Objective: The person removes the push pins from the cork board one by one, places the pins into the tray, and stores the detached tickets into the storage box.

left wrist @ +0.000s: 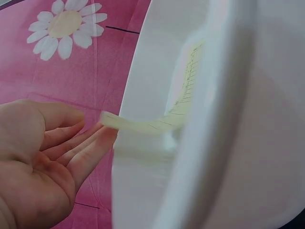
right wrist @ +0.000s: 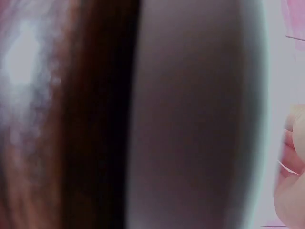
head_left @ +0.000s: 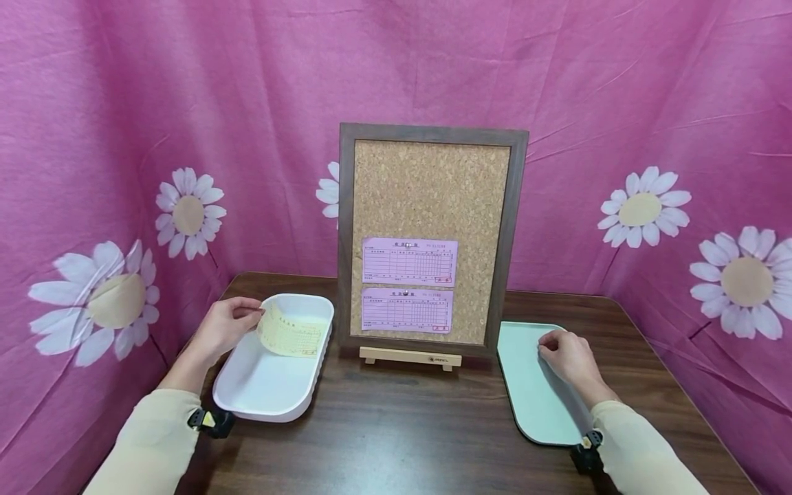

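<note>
My left hand point(head_left: 232, 326) pinches one end of a thin yellow printed receipt slip point(head_left: 300, 337) at the left rim of a white plastic tray point(head_left: 266, 388). The slip bends down from the fingertips, its far end inside the tray; in the left wrist view it shows as a curved yellow strip point(left wrist: 147, 126). Over a pale green tray point(head_left: 535, 409) is my right hand point(head_left: 572, 357), fingers curled and fingertips low over the surface. I cannot tell whether they hold something small. The right wrist view catches only part of that hand point(right wrist: 293, 162) beyond the blurred tray edge.
Between the trays, a framed corkboard point(head_left: 433, 189) leans on a small wooden easel point(head_left: 408, 357). Two pinned purple receipt slips, an upper one point(head_left: 396, 265) and a lower one point(head_left: 396, 313), hang on its lower half. A pink flowered curtain point(head_left: 433, 62) surrounds the dark wooden table point(head_left: 396, 426).
</note>
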### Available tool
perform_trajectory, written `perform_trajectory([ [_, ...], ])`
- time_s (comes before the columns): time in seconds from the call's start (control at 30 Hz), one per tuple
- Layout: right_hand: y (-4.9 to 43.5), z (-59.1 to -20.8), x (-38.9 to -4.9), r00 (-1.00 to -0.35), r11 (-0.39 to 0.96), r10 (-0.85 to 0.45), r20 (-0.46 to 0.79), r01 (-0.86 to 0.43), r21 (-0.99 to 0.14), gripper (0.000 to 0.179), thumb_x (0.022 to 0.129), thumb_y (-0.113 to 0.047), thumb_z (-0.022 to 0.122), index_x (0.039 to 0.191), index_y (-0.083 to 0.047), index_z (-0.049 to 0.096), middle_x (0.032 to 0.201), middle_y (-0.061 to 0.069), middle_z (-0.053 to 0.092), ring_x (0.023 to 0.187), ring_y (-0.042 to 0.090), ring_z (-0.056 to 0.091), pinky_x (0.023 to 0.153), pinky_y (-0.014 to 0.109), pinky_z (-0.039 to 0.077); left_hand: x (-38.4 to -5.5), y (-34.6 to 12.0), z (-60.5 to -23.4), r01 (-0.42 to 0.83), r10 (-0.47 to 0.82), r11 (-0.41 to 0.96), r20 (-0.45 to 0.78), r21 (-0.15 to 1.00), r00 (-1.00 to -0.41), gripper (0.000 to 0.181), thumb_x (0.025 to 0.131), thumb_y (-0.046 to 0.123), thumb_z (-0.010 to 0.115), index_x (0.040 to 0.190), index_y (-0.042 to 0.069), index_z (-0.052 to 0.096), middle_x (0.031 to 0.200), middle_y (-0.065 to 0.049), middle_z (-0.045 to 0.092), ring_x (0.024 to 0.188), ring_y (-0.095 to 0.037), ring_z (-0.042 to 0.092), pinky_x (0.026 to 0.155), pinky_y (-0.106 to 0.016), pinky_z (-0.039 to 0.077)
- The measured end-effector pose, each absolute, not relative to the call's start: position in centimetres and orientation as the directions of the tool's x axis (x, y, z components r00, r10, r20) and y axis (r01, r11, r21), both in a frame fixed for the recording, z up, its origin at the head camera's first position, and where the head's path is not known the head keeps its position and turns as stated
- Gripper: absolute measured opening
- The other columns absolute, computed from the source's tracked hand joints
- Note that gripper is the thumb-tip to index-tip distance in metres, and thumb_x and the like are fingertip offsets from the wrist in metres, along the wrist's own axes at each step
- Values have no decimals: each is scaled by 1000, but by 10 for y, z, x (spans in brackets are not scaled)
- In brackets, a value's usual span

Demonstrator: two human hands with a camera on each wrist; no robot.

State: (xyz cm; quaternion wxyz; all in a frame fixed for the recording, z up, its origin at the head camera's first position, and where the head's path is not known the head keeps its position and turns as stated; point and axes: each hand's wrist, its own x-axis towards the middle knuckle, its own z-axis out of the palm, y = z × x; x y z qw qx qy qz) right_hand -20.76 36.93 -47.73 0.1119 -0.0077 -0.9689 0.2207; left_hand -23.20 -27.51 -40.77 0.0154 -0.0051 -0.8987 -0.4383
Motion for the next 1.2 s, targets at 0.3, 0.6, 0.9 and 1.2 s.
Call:
perform_trajectory([
  [0.3,372,-476,-204,-980,901,84,179,-3,-435,15,95,-7,72,103,3,79,95,18,79,89,34,72,77,45,56,-229,-281,-406,60,-6,622,82,781,-997,35,106,11,65,132,-12,66,131,-35,70,120,-43,69,78,-12,52],
  [0.6,379,-465,-191,-977,868,96,191,-11,-497,21,100,-13,69,112,3,77,107,22,80,94,35,75,74,38,56,-227,-278,-400,99,8,560,114,822,-993,37,111,14,57,137,-12,62,134,-34,69,115,-33,75,85,-15,60],
  [0.9,379,-448,-184,-953,866,127,275,-29,-499,25,102,-19,69,115,1,79,114,23,80,100,41,73,76,36,51,-227,-273,-394,134,8,524,152,841,-988,39,113,18,56,140,-9,62,138,-33,68,114,-27,75,85,-11,59],
  [1.2,375,-431,-176,-925,860,140,352,-63,-507,21,102,-19,71,111,-3,80,109,20,81,85,7,64,69,21,46,-225,-268,-389,177,-3,525,210,832,-978,38,113,20,56,141,-5,63,138,-29,69,104,2,70,86,-2,50],
])
